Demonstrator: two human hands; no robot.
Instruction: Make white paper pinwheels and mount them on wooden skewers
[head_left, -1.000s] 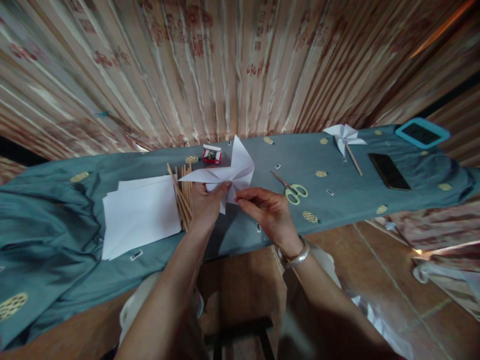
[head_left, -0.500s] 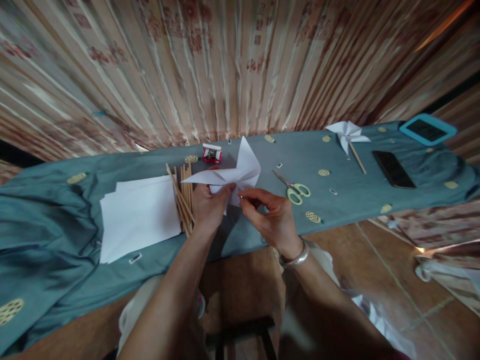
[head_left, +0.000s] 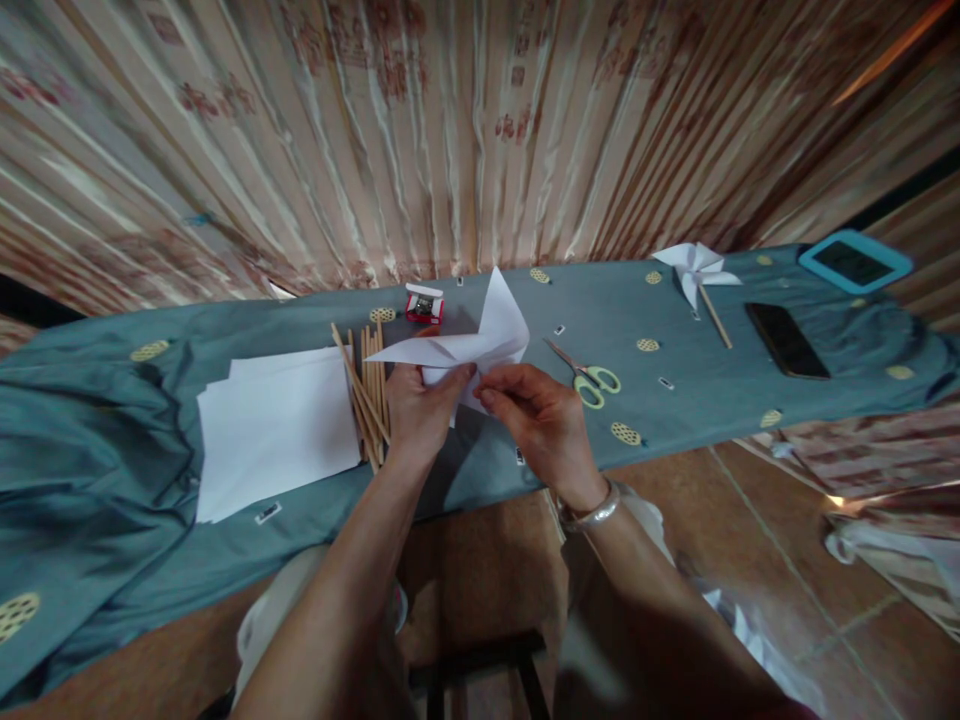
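Note:
My left hand [head_left: 421,408] is closed on a white paper pinwheel [head_left: 476,348], gripping it from below with the thumb near its middle. One blade of the pinwheel points up and another reaches left over the wooden sticks [head_left: 369,385]. Close against the pinwheel's centre, my right hand [head_left: 541,415] is closed in a pinch of thumb and forefinger. Whatever sits between those fingertips is too small and too hidden to name. Just behind the pinwheel stands a small open red box [head_left: 424,305] with dark contents. Green-handled scissors [head_left: 589,380] lie right of my right hand.
A stack of white paper [head_left: 277,435] lies on the left of the teal cloth-covered table [head_left: 570,440]. At the right are a finished-looking pinwheel on a stick [head_left: 697,275], a black phone [head_left: 787,340] and a blue-framed tablet [head_left: 855,260]. A pleated curtain [head_left: 450,130] hangs behind.
The pinwheel has tilted slightly, its upright blade shifting right. My right fingertips have pressed in closer at its centre, and the small shiny bit seen between them earlier is now hidden.

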